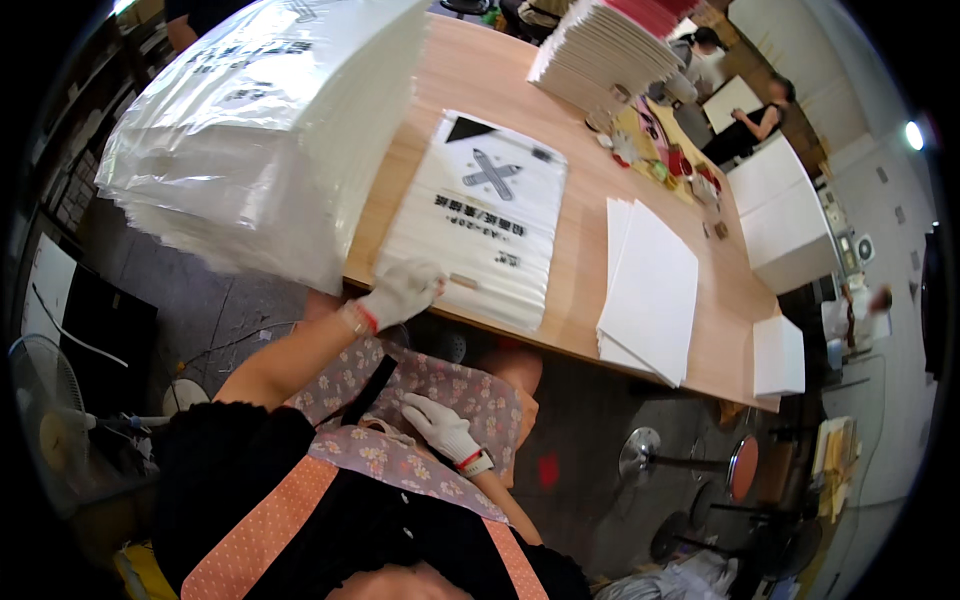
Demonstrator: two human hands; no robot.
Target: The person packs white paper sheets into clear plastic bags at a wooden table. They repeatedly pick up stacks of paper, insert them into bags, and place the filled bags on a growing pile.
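Note:
A clear plastic packet of white paper point(500, 245), printed with crossed pencils and a black corner, lies flat on the wooden table. My left hand point(402, 290), in a white glove with a red cuff, is at the packet's near left corner. Its fingers are curled together; whatever they may pinch is too small to make out. My right hand point(440, 425), gloved too, lies on the flowered apron point(350, 392) in my lap, holding nothing, its fingers stretched out. To the left, a tall stack of similar packets point(235, 160) rises beside the flat one.
Loose white sheets point(650, 285) lie fanned on the table point(575, 285). A white box point(778, 355) stands at its right end. A tall paper stack point(605, 55) and small clutter point(660, 140) are farther back. Stools point(742, 467) stand to the right, and other people work in the background.

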